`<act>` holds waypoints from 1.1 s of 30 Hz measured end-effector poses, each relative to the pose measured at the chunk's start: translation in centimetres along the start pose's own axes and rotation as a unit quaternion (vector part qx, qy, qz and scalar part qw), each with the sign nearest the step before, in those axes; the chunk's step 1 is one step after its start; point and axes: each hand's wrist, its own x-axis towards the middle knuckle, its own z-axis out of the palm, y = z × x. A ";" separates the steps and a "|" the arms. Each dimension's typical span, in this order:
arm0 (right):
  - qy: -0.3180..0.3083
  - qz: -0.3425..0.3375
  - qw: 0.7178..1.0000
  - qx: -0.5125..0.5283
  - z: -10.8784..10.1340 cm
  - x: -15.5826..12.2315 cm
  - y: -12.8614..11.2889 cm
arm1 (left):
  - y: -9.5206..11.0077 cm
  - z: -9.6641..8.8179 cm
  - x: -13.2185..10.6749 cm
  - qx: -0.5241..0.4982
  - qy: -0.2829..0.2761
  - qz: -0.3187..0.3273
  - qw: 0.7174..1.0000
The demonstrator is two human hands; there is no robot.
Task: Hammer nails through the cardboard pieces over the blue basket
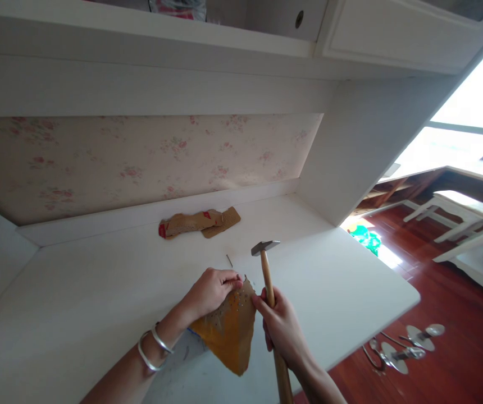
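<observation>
My left hand [212, 290] rests on the top edge of a torn orange-brown cardboard piece [229, 331] lying on the white desk [98, 292]. Its fingers are pinched together at the cardboard's upper corner; what they pinch is too small to make out. My right hand [281, 328] is wrapped round the wooden handle of a hammer [265, 264], whose metal head is raised just above and right of the cardboard. A small nail [229, 260] lies on the desk beyond the left hand. Silver bangles circle my left wrist.
Torn brown cardboard scraps [199, 223] lie at the back by the floral wall panel. White shelving overhangs the desk. To the right are the desk's edge, a red wood floor with metal discs [405, 343], a green object [368, 237], and white furniture.
</observation>
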 end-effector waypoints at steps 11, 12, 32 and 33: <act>0.006 -0.002 1.000 -0.021 0.2 0.1 -0.2 | -0.3 0.2 -0.3 0.045 -0.009 0.025 0.999; 0.007 -0.003 1.000 -0.022 0.2 0.1 -0.2 | -0.4 0.3 -0.3 0.051 -0.009 0.030 0.998; 0.019 0.054 0.992 0.116 -1.1 -5.0 -1.9 | -1.5 0.9 -0.8 0.079 0.021 0.104 0.991; 0.011 0.057 0.992 0.112 -1.1 -5.5 -1.7 | -1.5 0.9 -0.8 0.076 0.024 0.107 0.991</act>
